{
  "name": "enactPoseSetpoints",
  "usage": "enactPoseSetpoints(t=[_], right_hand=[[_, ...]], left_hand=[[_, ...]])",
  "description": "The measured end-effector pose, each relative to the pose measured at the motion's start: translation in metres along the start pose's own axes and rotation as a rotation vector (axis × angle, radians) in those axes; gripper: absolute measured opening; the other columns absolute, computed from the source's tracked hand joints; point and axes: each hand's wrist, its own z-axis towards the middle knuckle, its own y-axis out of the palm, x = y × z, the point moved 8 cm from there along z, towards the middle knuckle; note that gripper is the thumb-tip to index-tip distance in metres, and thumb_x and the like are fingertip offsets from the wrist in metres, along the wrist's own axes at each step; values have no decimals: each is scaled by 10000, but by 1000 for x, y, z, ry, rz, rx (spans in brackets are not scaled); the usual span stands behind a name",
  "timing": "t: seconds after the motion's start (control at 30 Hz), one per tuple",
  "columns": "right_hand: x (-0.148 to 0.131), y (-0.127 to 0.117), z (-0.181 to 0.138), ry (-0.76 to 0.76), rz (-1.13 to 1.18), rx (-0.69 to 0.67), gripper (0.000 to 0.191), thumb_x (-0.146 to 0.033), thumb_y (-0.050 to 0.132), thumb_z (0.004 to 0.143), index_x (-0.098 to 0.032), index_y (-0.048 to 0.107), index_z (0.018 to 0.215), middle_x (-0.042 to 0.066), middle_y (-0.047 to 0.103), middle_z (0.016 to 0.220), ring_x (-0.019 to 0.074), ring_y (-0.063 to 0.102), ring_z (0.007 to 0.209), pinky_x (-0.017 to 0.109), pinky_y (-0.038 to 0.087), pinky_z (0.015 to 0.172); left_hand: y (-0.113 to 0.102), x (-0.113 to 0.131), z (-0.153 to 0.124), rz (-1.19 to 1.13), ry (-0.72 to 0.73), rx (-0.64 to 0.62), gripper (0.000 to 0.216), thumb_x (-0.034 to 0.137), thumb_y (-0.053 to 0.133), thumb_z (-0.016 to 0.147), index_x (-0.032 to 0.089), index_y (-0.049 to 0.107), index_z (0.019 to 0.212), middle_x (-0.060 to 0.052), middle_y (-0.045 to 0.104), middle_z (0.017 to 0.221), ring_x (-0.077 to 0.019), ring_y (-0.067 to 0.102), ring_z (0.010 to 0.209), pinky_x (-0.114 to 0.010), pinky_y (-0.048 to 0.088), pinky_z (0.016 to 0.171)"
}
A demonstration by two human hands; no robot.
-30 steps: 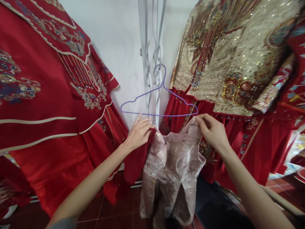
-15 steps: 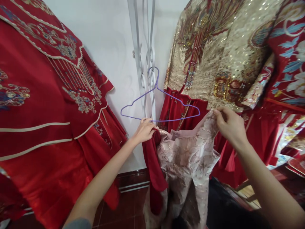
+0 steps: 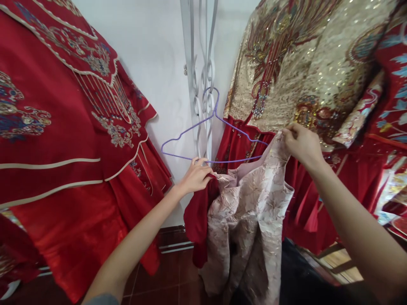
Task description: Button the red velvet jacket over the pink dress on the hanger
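Observation:
A pale pink brocade garment (image 3: 248,216) with a red lining hangs between my hands. My left hand (image 3: 195,176) is closed on its left top edge, right under the bottom bar of a purple wire hanger (image 3: 210,127). My right hand (image 3: 302,144) pinches the garment's right top corner, raised to the hanger's right end. The hanger hooks on a white wrought-iron grille (image 3: 203,76) against the wall.
A red embroidered robe (image 3: 63,140) hangs at the left. A gold sequinned jacket (image 3: 305,67) over a red skirt (image 3: 337,195) hangs at the right. Behind is a white wall (image 3: 152,51); below is a dark red tiled floor (image 3: 159,279).
My right hand has lifted the garment's right corner up and to the right, to the hanger's right end. My left hand has risen to the hanger's bottom bar.

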Motion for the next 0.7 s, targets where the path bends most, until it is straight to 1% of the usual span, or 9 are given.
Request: enactPoseSetpoints(t=[0.07,0.17,0.3,0.4,0.47,0.6,0.63,0.7], right_hand=[[8,2,3,45,-32,-3,221,-297,485,833,-193,667,904,135,715,905,275,634,831,332,430,734],[23,0,4,109,-38,26,213,-277,491,828,-188,669,902,152,710,936,283,628,860,341,421,759],[29,-5,3,111,19,25,210,-267,501,832,-185,671,923,177,702,998,276,619,884,338,403,765],[22,-12,1,94,40,27,198,-271,510,832,-186,670,913,164,703,951,261,611,845,334,398,747],[10,-14,1,59,55,28,190,-262,513,834,-183,672,903,149,705,926,245,604,816,325,397,741],[-20,-9,10,-106,91,13,188,-263,517,845,-181,676,907,131,710,959,219,590,801,305,384,727],[-23,-7,13,-131,87,18,194,-272,516,851,-184,677,915,130,708,974,218,587,806,305,378,720],[-20,-2,20,-122,63,50,212,-295,514,862,-186,679,939,139,704,1003,223,580,818,310,366,706]], left_hand=[[-1,-2,-2,4,-10,2,174,160,540,841,219,695,894,-38,719,924,-269,466,1226,-488,246,1046],[-3,-6,-4,0,-11,-8,188,145,540,831,223,697,899,-30,721,904,-263,469,1222,-484,240,1056],[-5,-4,-3,-5,-7,-20,189,141,543,823,226,699,887,-26,725,888,-270,457,1230,-489,230,1064],[-2,0,-1,-12,-9,-30,179,156,549,823,232,699,883,-28,726,892,-281,449,1242,-501,227,1062],[0,5,1,-16,-9,-19,173,162,553,822,235,700,878,-27,725,891,-282,442,1249,-507,222,1063],[4,12,3,-35,-15,10,173,172,560,821,246,704,880,-25,725,889,-285,430,1255,-520,211,1059],[5,13,4,-44,-17,10,176,174,563,820,252,706,888,-22,726,887,-287,432,1251,-522,213,1054],[5,14,3,-61,-22,12,185,170,569,816,258,709,899,-14,727,877,-288,439,1245,-519,212,1051]])
